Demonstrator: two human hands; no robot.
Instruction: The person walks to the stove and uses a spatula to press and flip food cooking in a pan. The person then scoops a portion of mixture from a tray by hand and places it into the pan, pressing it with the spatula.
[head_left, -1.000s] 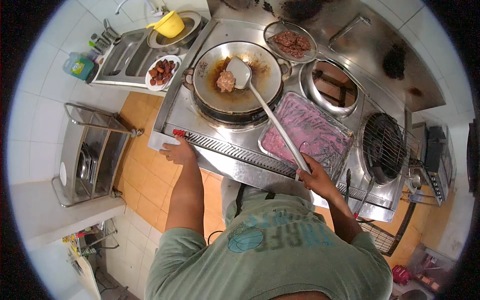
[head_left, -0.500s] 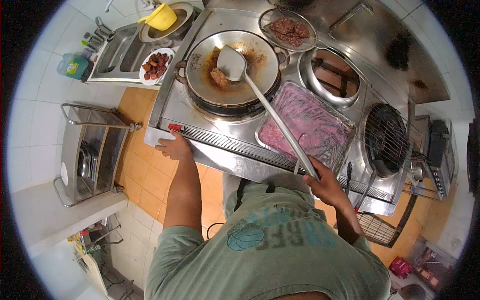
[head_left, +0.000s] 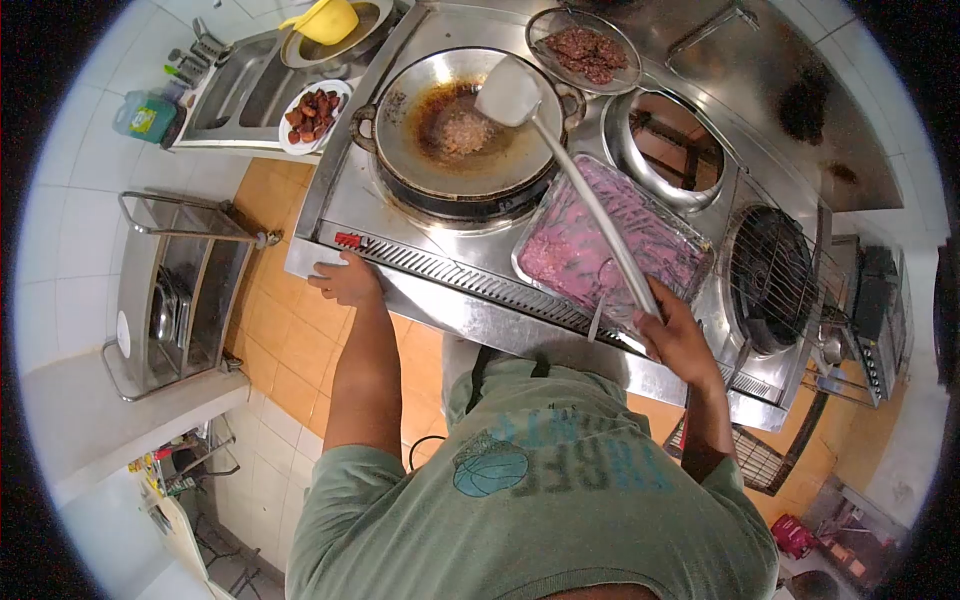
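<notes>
My right hand [head_left: 672, 332] is wrapped round the long metal handle of a wok spatula [head_left: 508, 92]. The spatula's broad blade is over the right side of a two-handled wok [head_left: 400, 150]. Browned minced meat [head_left: 466, 132] sits in a clump in dark oil at the wok's bottom, apart from the blade. Below the handle lies a rectangular tray [head_left: 533, 285] of pink raw minced meat [head_left: 600, 235], partly hidden by it. My left hand [head_left: 346, 280] is at the stove's front left edge, fingers curled, just below a red piece [head_left: 347, 240]; what they grip is hidden.
Behind the wok, a strainer [head_left: 583, 52] holds cooked meat, beside a wide metal ring [head_left: 625, 150]. A wire grate [head_left: 775, 270] covers the right burner. Left of the stove are a plate of browned chunks [head_left: 312, 115], a sink [head_left: 225, 105] and a metal trolley [head_left: 195, 290].
The spatula has lifted away from the meat and moved right and up in the wok. My right hand has shifted slightly right and up. My left hand stays at the edge.
</notes>
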